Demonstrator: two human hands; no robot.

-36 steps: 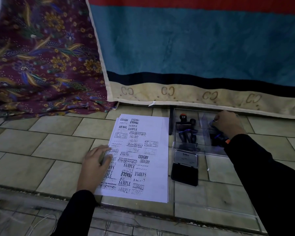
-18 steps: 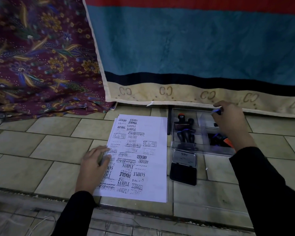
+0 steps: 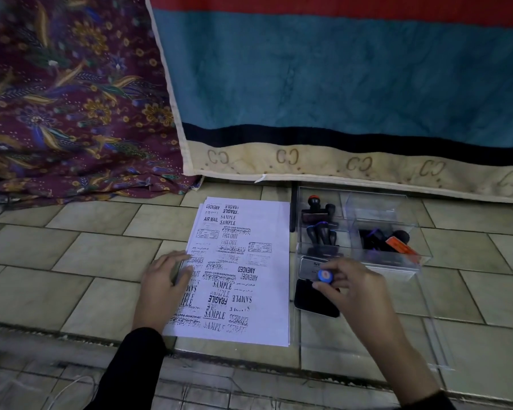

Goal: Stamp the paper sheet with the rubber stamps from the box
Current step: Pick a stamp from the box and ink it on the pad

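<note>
- Since a second ago the right hand (image 3: 356,294) has left the box's far right compartment and come near, over the ink pad (image 3: 311,301), thumb and fingertips pinching a blue-topped stamp (image 3: 325,275) by its knob.
- The left hand (image 3: 163,288) lies flat, fingers straight, on the left edge of the paper sheet (image 3: 258,291), which is crowded with prints and lies on the tiled floor (image 3: 71,279) just left of the box (image 3: 393,261).
- Bare tiles lie left of the sheet; a hanging blanket (image 3: 338,84) and a floral cloth (image 3: 57,99) close the far edge.
- The clear box's left compartment holds black-handled stamps (image 3: 320,229); the right holds a few more (image 3: 376,239).
</note>
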